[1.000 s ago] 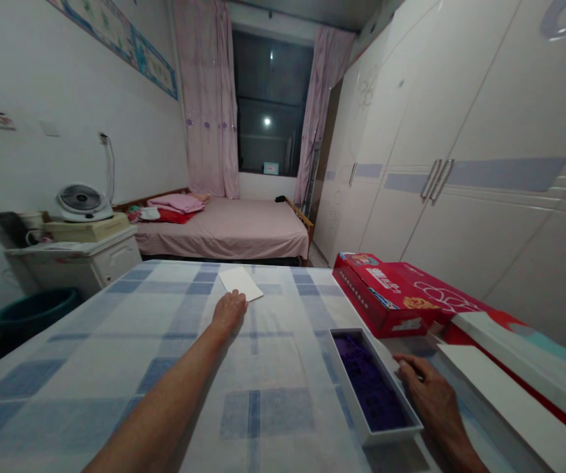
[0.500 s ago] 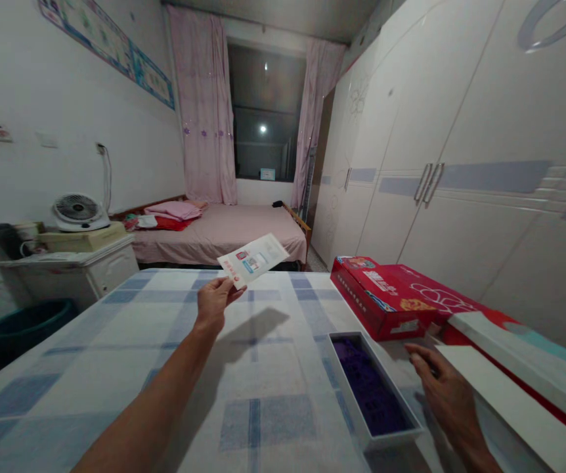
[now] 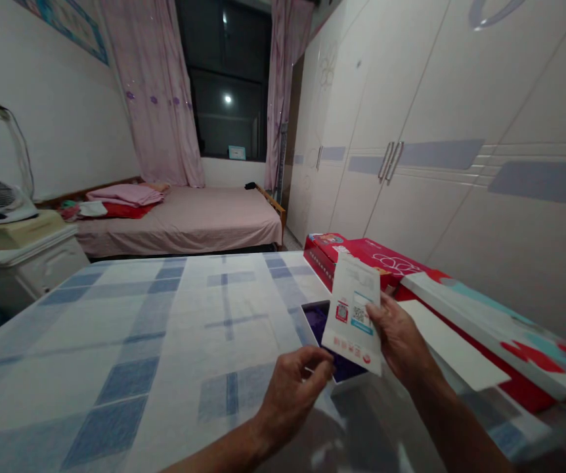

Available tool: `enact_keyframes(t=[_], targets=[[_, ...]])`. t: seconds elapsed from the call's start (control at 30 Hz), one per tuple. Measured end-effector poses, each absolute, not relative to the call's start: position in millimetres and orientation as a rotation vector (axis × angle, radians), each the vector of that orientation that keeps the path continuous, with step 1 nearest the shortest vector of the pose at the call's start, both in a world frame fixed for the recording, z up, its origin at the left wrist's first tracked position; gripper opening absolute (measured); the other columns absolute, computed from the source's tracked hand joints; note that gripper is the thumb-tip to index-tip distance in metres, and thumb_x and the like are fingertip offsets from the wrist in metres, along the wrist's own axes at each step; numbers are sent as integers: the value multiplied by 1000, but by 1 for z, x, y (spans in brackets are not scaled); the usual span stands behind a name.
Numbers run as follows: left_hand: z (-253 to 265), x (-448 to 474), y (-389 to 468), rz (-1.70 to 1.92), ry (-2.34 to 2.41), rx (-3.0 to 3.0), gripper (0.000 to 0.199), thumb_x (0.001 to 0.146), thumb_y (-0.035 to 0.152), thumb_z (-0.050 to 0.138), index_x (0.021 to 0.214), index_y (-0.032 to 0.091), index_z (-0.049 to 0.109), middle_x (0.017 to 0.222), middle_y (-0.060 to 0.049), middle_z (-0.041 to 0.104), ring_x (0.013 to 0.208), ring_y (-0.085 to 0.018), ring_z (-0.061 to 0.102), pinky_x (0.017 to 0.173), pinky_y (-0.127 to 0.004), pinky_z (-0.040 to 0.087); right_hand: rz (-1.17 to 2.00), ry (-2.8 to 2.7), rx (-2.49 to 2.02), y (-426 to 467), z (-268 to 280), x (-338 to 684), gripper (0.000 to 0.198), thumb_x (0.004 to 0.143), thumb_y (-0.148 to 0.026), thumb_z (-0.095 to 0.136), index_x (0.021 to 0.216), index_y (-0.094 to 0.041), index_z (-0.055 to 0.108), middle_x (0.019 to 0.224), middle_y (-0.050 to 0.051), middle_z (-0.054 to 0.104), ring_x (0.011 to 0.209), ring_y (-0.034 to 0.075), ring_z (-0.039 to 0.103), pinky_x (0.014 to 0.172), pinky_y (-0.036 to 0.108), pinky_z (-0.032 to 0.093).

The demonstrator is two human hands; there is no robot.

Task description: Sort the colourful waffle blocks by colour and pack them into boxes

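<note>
Just left of the right grip [image 3: 401, 338], whose thumb and fingers are clamping its near edge, a printed card [image 3: 349, 289] is slanting over the open box [image 3: 309, 323] on the desk [image 3: 165, 309]. The left grip [image 3: 293, 384] is hanging by the card's lower corner (whether its curled fingertips are touching anything, I cannot tell). Such paper is probably calling for a light edge pinch, so nothing is creasing.

Head view (only one): forward, down across table [image 3: 189, 312].

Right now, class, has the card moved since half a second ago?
Yes, rightward: the card was left of the red box; now, in the right hand, it partly covers that box in view.
</note>
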State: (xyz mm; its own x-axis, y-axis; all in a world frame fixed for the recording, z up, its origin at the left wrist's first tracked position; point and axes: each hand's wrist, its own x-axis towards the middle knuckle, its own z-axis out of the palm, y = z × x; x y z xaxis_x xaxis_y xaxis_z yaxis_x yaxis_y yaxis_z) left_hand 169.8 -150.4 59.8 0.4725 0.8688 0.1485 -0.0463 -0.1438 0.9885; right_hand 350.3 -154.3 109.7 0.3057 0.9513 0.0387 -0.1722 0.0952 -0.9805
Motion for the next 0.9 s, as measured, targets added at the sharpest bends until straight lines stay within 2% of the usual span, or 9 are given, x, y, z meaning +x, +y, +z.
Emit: enact_keyframes(t=[0.07, 0.17, 0.27, 0.37, 0.43, 0.57, 0.73, 0.9], targets=[[51, 166, -146, 945, 873, 1497, 22, 83, 26, 50, 96, 15, 64, 92, -7, 65, 78, -16, 61, 68, -27, 49, 1025, -1019, -1300, -152, 107, 361, 64, 73, -41, 64, 130, -21, 44, 95, 7, 70, 72, 22, 67, 63, 35, 53], [35, 164, -140, 921, 939, 1427, 40, 83, 24, 46, 122, 15, 48, 116, -13, 55, 86, -18, 61, 68, -31, 52, 1046, -1247, -1483, -149, 99, 368, 59, 79, -39, 54, 133, -18, 42, 94, 6, 70, 65, 20, 66, 58, 32, 51], [20, 166, -140, 952, 849, 1553, 54, 80, 18, 47, 133, 17, 37, 131, -14, 45, 107, -21, 53, 85, -35, 50, 840, -1466, -1613, -143, 86, 369, 55, 80, -37, 49, 130, -16, 47, 101, 8, 68, 74, 21, 65, 65, 33, 50], [12, 167, -141, 944, 732, 1722, 63, 78, 13, 48, 139, 20, 31, 140, -11, 37, 124, -23, 41, 101, -40, 41, 558, -1594, -1701, -137, 77, 371, 51, 81, -38, 45, 126, -15, 51, 108, 9, 65, 91, 24, 62, 78, 35, 47], [10, 166, -140, 900, 690, 1778, 68, 77, 12, 48, 141, 21, 26, 145, -10, 31, 130, -25, 34, 105, -43, 36, 503, -1637, -1700, -133, 75, 373, 49, 82, -38, 44, 125, -15, 53, 107, 8, 65, 93, 24, 60, 80, 35, 46], [9, 164, -138, 853, 671, 1855, 74, 76, 13, 50, 144, 20, 21, 149, -10, 25, 135, -27, 26, 109, -47, 30, 581, -1696, -1640, -125, 72, 378, 50, 82, -35, 43, 126, -15, 51, 103, 6, 66, 87, 21, 61, 75, 32, 47], [12, 163, -137, 869, 647, 1955, 76, 74, 11, 50, 144, 19, 21, 150, -9, 23, 137, -25, 22, 111, -45, 26, 373, -1733, -1766, -119, 59, 383, 50, 80, -38, 45, 120, -10, 55, 107, 12, 61, 87, 21, 59, 79, 35, 46], [10, 162, -137, 853, 663, 1956, 73, 76, 14, 51, 143, 14, 23, 150, -12, 22, 138, -26, 19, 112, -45, 25, 409, -1784, -1780, -125, 69, 372, 54, 83, -48, 44, 123, -13, 51, 119, 13, 57, 102, 23, 56, 87, 36, 44]])
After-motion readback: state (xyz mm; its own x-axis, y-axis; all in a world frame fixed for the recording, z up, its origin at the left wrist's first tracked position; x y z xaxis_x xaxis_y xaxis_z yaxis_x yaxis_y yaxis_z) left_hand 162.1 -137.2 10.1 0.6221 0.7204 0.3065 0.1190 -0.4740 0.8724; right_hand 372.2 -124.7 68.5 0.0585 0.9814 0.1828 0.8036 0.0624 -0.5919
